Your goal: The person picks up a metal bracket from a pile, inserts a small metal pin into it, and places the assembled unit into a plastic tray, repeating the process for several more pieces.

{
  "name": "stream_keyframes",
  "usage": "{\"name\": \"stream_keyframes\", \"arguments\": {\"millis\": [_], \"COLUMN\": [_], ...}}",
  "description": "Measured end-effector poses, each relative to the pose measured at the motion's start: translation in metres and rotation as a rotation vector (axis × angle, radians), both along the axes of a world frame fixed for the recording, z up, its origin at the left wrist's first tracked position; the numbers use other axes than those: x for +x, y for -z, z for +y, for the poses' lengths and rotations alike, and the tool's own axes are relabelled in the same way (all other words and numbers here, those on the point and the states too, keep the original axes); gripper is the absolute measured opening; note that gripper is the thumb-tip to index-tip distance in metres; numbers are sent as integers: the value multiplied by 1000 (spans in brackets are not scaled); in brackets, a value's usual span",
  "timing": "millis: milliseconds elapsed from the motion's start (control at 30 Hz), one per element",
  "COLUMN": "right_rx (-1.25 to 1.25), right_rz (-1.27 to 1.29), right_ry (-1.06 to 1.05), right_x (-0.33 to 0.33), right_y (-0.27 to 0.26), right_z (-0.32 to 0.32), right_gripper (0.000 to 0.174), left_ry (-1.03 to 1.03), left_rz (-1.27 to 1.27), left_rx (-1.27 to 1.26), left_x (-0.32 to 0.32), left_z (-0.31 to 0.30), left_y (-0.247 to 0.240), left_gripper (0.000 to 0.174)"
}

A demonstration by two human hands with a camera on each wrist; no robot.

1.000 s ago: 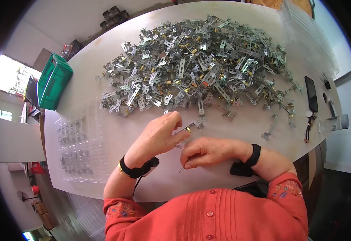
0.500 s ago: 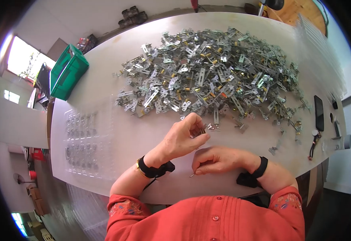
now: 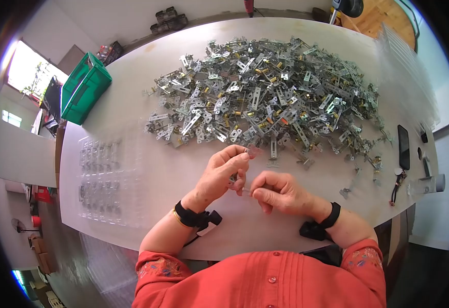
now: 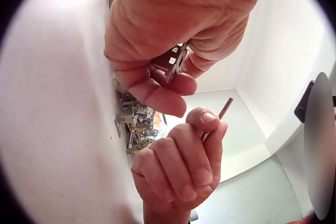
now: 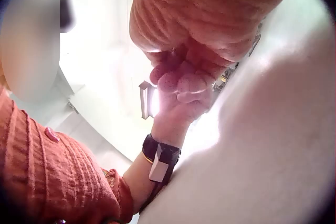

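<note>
My left hand (image 3: pixel 219 177) is in front of the pile, thumb and forefinger pinching a small metal bracket (image 3: pixel 254 151). Its other fingers curl round a further metal bracket (image 4: pixel 177 62), partly hidden by the palm in the left wrist view. Close beside it, my right hand (image 3: pixel 283 194) pinches a thin metal rod (image 4: pixel 226 108) between thumb and forefinger. The rod's end sticks out past the fingertips towards the left hand. In the right wrist view the curled right fingers (image 5: pixel 178 83) overlap the left hand and hide the rod.
A large pile of metal brackets (image 3: pixel 265 97) covers the middle of the table (image 3: pixel 147 236). Clear plastic trays (image 3: pixel 101 177) lie at left, with stacked plastic trays (image 3: pixel 406 77) at far right. A green crate (image 3: pixel 86 90), a phone (image 3: pixel 403 147) and a clear cup (image 3: pixel 427 185) stand near the edges.
The left hand has turned, and a bracket now shows at its thumb and forefinger. The right hand has risen slightly and turned, bringing the rod towards the left hand.
</note>
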State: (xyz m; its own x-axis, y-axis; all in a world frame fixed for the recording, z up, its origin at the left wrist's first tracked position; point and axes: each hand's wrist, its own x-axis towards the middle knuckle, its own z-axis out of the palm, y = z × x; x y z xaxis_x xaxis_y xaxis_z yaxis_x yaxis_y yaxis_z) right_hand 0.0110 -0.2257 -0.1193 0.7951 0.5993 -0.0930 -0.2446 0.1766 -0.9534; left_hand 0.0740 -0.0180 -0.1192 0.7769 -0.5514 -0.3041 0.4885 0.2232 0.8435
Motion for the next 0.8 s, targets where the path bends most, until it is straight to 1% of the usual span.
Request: {"name": "stream_keyframes", "arguments": {"millis": [33,100,133,200,233,300,433,600,733,800], "right_rx": [-1,28,43,43,44,25,-15,-39,-50,-55], "right_rz": [3,-17,-54,-52,-51,-26,13,35,63,67], "right_ry": [4,162,197,241,282,302,334,334,334,331], "right_x": [0,1,2,4,4,5,6,7,8,8], "right_y": [0,1,3,3,4,3,4,1,2,1], "right_z": [0,-1,0,0,0,0,-1,-2,-2,-2], "right_gripper": [11,12,13,13,13,13,13,13,14,14], "left_ry": [4,-3,1,-20,-17,7,3,-7,-22,-41], "left_rz": [3,19,22,-12,-8,-106,-140,-287,-303,-361], "left_rx": [-1,-8,-8,86,85,145,194,333,330,358], "left_x": [-1,-1,-1,-1,0,1,-1,-4,-6,-6], "left_z": [0,1,1,2,3,5,5,2,0,0], "left_y": [0,0,0,0,2,6,5,1,5,6], "left_gripper": [30,30,30,29,29,27,24,22,22,20]}}
